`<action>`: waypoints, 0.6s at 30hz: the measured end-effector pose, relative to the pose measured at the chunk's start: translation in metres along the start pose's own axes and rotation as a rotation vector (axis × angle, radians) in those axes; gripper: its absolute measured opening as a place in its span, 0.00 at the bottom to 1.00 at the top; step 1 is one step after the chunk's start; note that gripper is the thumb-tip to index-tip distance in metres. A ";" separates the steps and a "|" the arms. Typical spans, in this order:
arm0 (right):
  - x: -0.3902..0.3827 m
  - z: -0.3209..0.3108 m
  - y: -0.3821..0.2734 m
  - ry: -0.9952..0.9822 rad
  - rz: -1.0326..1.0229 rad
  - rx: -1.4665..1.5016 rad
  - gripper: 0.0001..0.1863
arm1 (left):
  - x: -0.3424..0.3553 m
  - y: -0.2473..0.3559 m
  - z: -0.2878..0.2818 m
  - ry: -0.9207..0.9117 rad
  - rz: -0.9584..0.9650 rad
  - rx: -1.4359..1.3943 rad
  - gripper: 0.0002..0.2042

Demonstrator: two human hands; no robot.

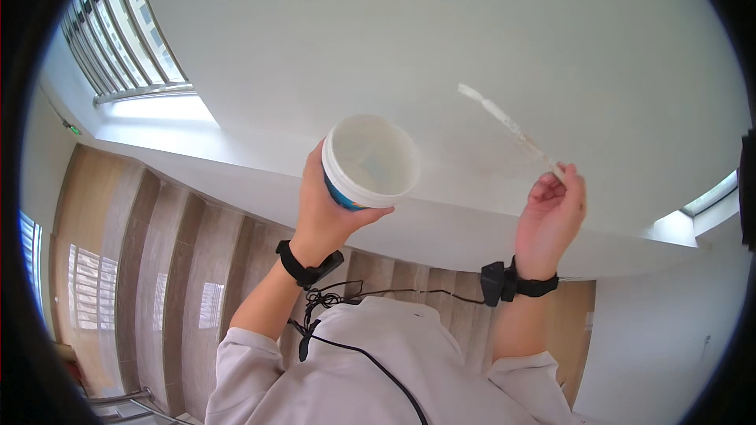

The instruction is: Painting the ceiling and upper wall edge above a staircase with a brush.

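My left hand (324,208) is wrapped round a round plastic tub (376,161), white with a blue label low on its side. The tub has no lid, and its pale inside faces up toward me; I cannot make out how much is in it. To the right, my right hand (551,216) pinches the end of a slim paintbrush (504,119), coated in white along much of its length. The brush slants up and left, its white tip (468,90) in front of the white wall (441,24), apart from the tub. Whether the tip touches the wall, I cannot tell.
Stone-coloured stairs (177,267) run below and to the left. A barred window (118,31) with a sill is at the upper left, and a metal handrail (130,401) at the lower left. Black cables (370,358) hang between my wrist straps and over my shirt.
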State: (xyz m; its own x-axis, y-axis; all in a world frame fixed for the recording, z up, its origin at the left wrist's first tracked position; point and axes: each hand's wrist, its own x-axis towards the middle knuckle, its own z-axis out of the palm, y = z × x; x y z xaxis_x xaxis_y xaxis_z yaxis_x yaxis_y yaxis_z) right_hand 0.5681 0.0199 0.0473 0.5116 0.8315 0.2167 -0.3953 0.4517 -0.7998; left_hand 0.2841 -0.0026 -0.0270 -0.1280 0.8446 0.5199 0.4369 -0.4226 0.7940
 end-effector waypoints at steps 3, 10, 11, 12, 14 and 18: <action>-0.003 0.009 -0.010 -0.085 -0.167 -0.120 0.09 | -0.008 0.000 -0.011 -0.001 -0.005 -0.033 0.57; -0.032 0.002 0.032 -0.225 -0.155 -0.297 0.10 | -0.058 -0.011 -0.062 0.046 -0.122 -0.121 0.56; -0.037 0.002 0.041 -0.313 -0.190 -0.329 0.12 | -0.066 -0.010 -0.069 0.073 -0.104 -0.071 0.56; -0.042 0.003 0.049 -0.400 -0.227 -0.360 0.13 | -0.075 -0.010 -0.078 0.098 -0.084 -0.022 0.56; -0.047 0.016 0.062 -0.452 -0.187 -0.360 0.13 | -0.097 -0.017 -0.093 0.094 -0.144 0.007 0.56; -0.047 0.059 0.086 -0.719 -0.313 -0.446 0.11 | -0.131 -0.027 -0.115 0.119 -0.275 -0.023 0.56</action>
State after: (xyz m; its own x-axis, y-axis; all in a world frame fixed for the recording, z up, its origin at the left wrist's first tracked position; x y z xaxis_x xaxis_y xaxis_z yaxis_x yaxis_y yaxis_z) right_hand 0.4652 0.0389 0.0018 -0.1133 0.7606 0.6392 0.0914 0.6486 -0.7556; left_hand 0.1868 -0.1398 -0.0806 -0.3428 0.8845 0.3165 0.3514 -0.1918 0.9164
